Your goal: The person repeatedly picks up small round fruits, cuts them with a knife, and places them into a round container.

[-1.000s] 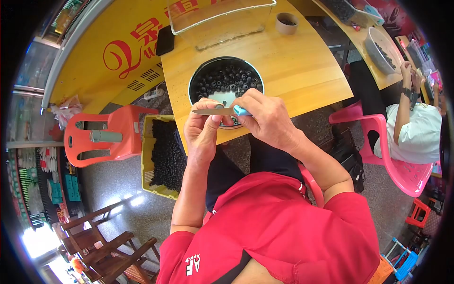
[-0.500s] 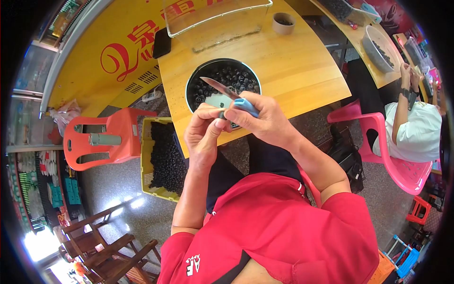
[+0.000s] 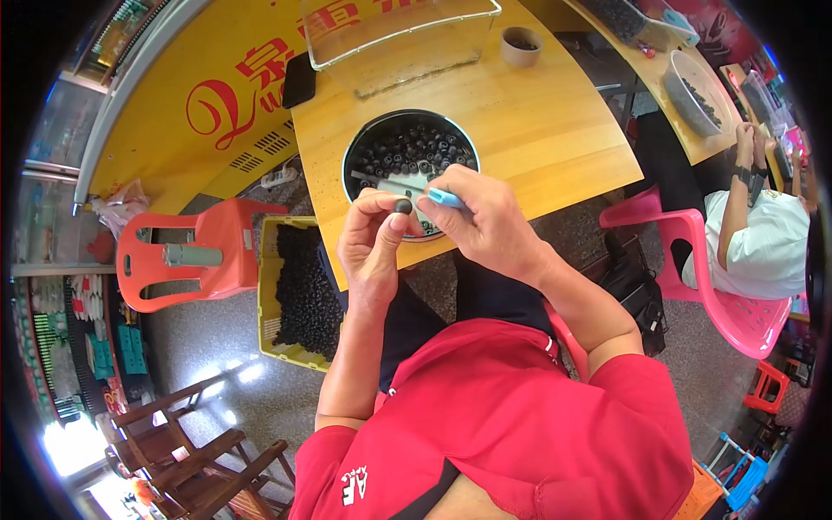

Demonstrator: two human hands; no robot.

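Note:
My left hand (image 3: 373,241) pinches a small dark round piece (image 3: 403,206) between thumb and fingertips, over the near edge of a round bowl. In my right hand (image 3: 487,217) is a knife with a light blue handle (image 3: 445,198); its blade (image 3: 388,181) points left across the bowl, just above the piece. The two hands are close together. Many small dark round pieces (image 3: 422,146) lie in the far part of the bowl (image 3: 348,165), and its pale bottom shows nearer to me. The bowl stands at the near edge of the wooden table (image 3: 546,130).
A clear bin (image 3: 399,56), a small cup (image 3: 521,48) and a black phone (image 3: 299,81) are on the table. A yellow crate (image 3: 269,286) of dark pieces stands on the floor beside an orange chair (image 3: 227,251). At right, another person (image 3: 763,234) sits on a pink chair (image 3: 715,295).
The knife blade has swung from over the piece to pointing up-left, then lower across the bowl. The dark piece now shows more fully in my left fingertips.

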